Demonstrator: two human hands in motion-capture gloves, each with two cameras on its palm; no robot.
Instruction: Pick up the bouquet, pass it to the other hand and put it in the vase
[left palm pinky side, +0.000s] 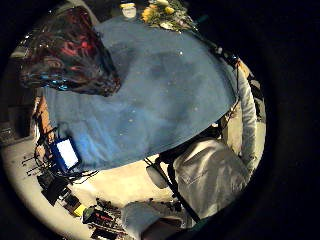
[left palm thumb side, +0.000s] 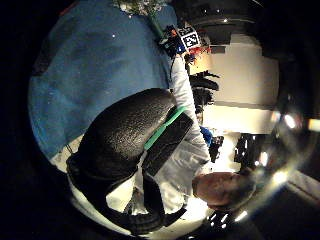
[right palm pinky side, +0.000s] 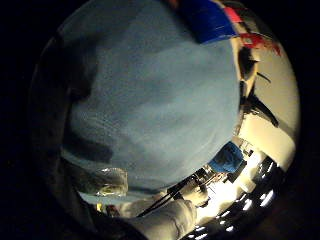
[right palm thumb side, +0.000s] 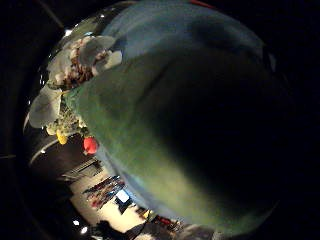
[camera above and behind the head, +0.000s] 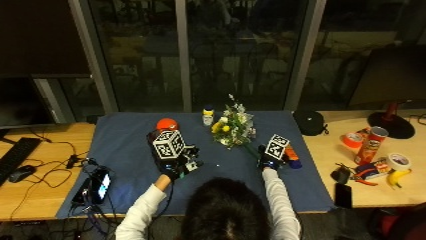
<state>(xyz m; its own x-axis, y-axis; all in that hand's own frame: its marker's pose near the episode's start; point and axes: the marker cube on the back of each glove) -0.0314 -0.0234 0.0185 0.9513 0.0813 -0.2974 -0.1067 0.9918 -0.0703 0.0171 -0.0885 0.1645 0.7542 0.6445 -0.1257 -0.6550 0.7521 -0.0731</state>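
Observation:
The bouquet (camera above and behind the head: 234, 129) of white and yellow flowers lies on the blue cloth (camera above and behind the head: 126, 150), with its stems pointing toward the person. My right hand (camera above and behind the head: 269, 159) sits at the stem end and grips it. The green wrap (right palm thumb side: 165, 125) fills the right thumb side palm view, and the flowers (right palm thumb side: 75, 65) show beyond it. A dark vase (camera above and behind the head: 162, 132) with a red top stands left of the bouquet; it looms dark and glossy (left palm pinky side: 70, 50) in the left little finger side palm view. My left hand (camera above and behind the head: 174, 169) hovers just in front of the vase, fingers relaxed and holding nothing.
A small bottle (camera above and behind the head: 208, 116) stands behind the bouquet. A blue and orange object (camera above and behind the head: 291, 156) lies beside my right hand. On the wooden desk to the right are a black pouch (camera above and behind the head: 308, 121), a crisp can (camera above and behind the head: 376, 140), tape and a banana. A lit device (camera above and behind the head: 100, 184) lies at the cloth's left edge.

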